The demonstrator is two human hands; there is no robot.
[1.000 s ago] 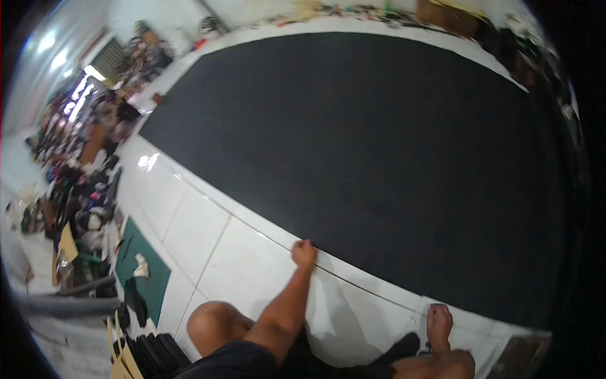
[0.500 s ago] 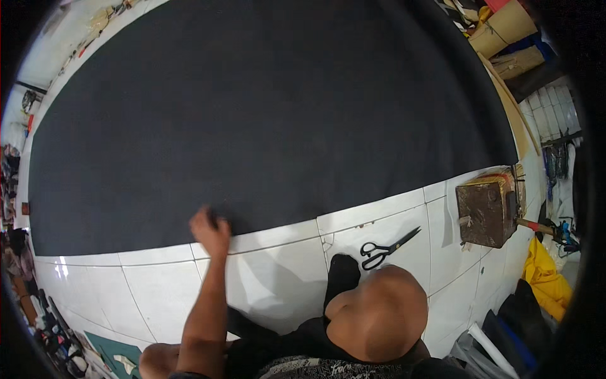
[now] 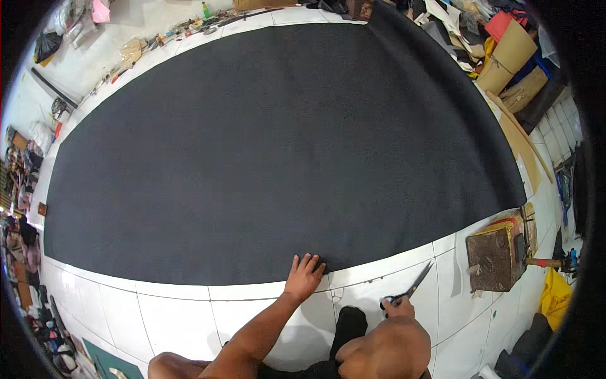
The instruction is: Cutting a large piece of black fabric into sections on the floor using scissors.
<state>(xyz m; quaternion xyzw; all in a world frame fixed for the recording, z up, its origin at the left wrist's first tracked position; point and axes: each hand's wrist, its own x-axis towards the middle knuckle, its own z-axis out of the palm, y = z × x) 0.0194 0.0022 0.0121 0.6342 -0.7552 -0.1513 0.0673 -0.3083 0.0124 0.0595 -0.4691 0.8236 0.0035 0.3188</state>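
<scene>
A large black sheet (image 3: 252,158), fabric or leather, lies spread over the white tiled floor. At its near edge, right of the middle, my left hand (image 3: 305,278) rests flat with the fingers apart on the sheet. My right hand (image 3: 399,308) is closed round the handles of a pair of black scissors (image 3: 418,281), low over the tiles on the near side of the sheet. The blades point away and to the right, apart from the sheet's edge. The fingers partly hide the scissor handles.
A worn brown block (image 3: 495,260) stands by the sheet's near right corner. Along the right side the sheet rises in a rolled fold. Beyond it are a tan roll (image 3: 508,55) and heaped scraps. Yellow cloth (image 3: 555,298) lies at the right; a green mat (image 3: 107,361) is at the lower left.
My left hand has moved right along the sheet's near edge and opened out flat. My right hand has come into view and taken hold of the scissors that lay on the tiles.
</scene>
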